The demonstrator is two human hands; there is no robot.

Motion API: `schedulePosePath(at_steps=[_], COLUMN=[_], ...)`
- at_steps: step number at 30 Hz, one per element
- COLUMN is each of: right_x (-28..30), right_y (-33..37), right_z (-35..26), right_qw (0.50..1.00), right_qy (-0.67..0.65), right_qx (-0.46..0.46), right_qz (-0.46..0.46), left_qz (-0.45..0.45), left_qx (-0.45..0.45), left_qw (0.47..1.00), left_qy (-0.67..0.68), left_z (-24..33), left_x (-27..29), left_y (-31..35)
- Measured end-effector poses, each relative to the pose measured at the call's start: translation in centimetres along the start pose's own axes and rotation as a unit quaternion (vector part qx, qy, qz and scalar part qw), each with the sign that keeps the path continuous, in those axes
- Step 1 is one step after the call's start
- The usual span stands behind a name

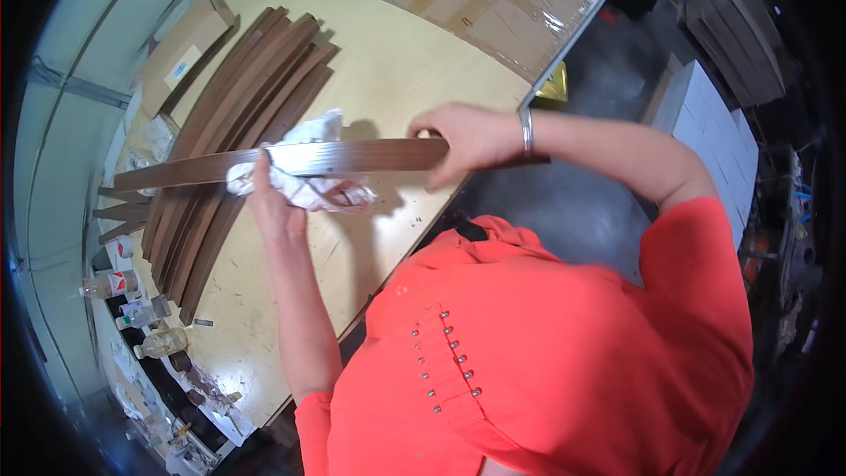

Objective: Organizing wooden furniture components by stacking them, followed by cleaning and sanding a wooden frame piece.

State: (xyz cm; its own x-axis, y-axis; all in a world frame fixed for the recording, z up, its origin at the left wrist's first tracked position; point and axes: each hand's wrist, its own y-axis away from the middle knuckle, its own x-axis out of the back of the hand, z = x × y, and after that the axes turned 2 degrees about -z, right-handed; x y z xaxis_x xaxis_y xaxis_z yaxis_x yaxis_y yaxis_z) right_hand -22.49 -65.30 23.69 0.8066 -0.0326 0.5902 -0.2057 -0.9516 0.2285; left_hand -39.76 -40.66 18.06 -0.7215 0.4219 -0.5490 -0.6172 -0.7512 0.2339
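Note:
A long brown wooden strip (388, 156) is held level across my body, over the table's near edge. My left hand (275, 210) presses a crumpled white cloth (328, 194) around the strip, left of its middle. Parts of the cloth stick out above and below the wood. Farther right, the fingers and thumb of my right hand (471, 143) are wrapped round the same strip. Its right end runs on past my wrist, which wears a silver bracelet (527, 130). Beneath the strip's left part lies a stack of similar brown strips (225, 115), partly covered by it.
The pale table (388, 44) carries a flat cardboard sheet (467, 4) at the far side and a cardboard box (181, 57) beyond the stack. Several plastic bottles (163, 343) stand along the left edge. White boxes (705, 132) are stacked at right beyond the grey floor.

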Motion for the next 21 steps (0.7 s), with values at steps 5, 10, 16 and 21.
schedulePosePath(at_steps=[5,10,16,21], right_x=[-4.6,-5.4,-3.2,-0.2], right_y=[3.0,4.8,2.9,-0.4], right_z=[4.7,6.6,11.4,14.2], right_qw=[0.983,0.954,0.931,0.923], right_qy=[-0.110,-0.156,-0.062,-0.081], right_qx=[-0.018,-0.074,-0.164,-0.196], right_qz=[0.143,0.243,0.321,0.322], left_qz=[-0.071,-0.112,-0.028,0.043], left_qx=[-0.026,0.040,0.031,0.023], left_qw=[0.982,0.971,0.982,0.985], left_qy=[-0.175,-0.208,-0.186,-0.167], left_z=[-2.3,-4.2,-3.9,-4.1], left_x=[-3.9,-4.3,-1.3,1.6], left_y=[1.9,5.2,6.7,6.6])
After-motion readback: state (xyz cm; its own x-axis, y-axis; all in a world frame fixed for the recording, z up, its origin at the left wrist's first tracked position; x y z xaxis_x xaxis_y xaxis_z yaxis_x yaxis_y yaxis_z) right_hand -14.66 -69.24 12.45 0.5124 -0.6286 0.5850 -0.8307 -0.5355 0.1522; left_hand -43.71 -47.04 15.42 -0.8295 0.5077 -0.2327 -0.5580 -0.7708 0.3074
